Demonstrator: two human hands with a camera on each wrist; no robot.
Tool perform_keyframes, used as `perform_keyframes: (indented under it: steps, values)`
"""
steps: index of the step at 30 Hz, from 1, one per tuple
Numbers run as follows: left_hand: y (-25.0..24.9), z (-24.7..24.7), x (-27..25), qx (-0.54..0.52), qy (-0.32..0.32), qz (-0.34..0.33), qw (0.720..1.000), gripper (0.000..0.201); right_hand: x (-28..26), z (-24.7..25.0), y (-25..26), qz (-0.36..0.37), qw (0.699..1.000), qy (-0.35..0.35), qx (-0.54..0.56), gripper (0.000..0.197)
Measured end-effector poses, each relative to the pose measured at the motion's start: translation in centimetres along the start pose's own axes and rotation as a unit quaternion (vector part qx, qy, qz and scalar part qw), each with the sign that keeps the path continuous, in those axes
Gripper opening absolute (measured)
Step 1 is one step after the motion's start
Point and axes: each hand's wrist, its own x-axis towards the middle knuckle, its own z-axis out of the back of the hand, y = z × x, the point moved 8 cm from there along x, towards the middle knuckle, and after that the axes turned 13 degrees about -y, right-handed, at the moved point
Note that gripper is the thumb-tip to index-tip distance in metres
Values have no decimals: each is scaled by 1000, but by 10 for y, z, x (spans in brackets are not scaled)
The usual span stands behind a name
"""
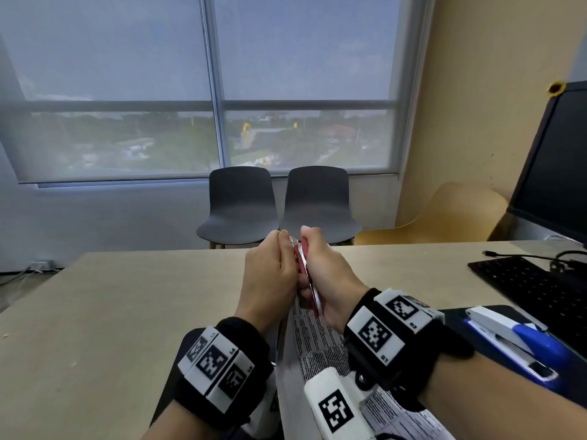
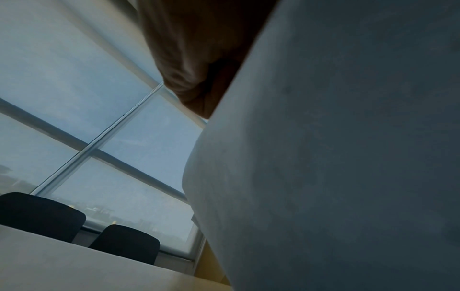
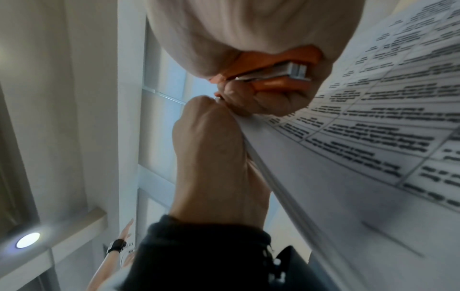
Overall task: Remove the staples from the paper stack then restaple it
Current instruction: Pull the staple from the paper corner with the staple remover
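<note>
I hold a printed paper stack (image 1: 313,341) up on edge between my hands, above the table. My left hand (image 1: 274,265) pinches its top corner. My right hand (image 1: 320,265) grips a small red stapler (image 1: 305,274) clamped at that same corner. In the right wrist view the red stapler (image 3: 281,75) shows its metal staple rail inside my right hand (image 3: 248,49), while my left hand (image 3: 211,141) holds the paper stack (image 3: 361,157) along its edge. The left wrist view shows only the blank back of the paper stack (image 2: 336,167) and part of my left hand (image 2: 194,59).
A larger blue and white stapler (image 1: 514,341) lies on a dark clipboard (image 1: 495,312) at my right. A black keyboard (image 1: 530,287) and a monitor (image 1: 559,173) stand further right. Two dark chairs (image 1: 276,208) stand beyond the tan table (image 1: 111,312).
</note>
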Motion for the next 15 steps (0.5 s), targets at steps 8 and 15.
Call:
perform_keyframes:
  steps: [8, 15]
  values:
    - [19, -5, 2, -40, 16, 76, 996, 44, 3, -3, -2, 2, 1000, 7, 15, 52]
    - [14, -9, 4, 140, 58, -73, 986, 48, 4, 11, 13, 109, 990, -75, -55, 58]
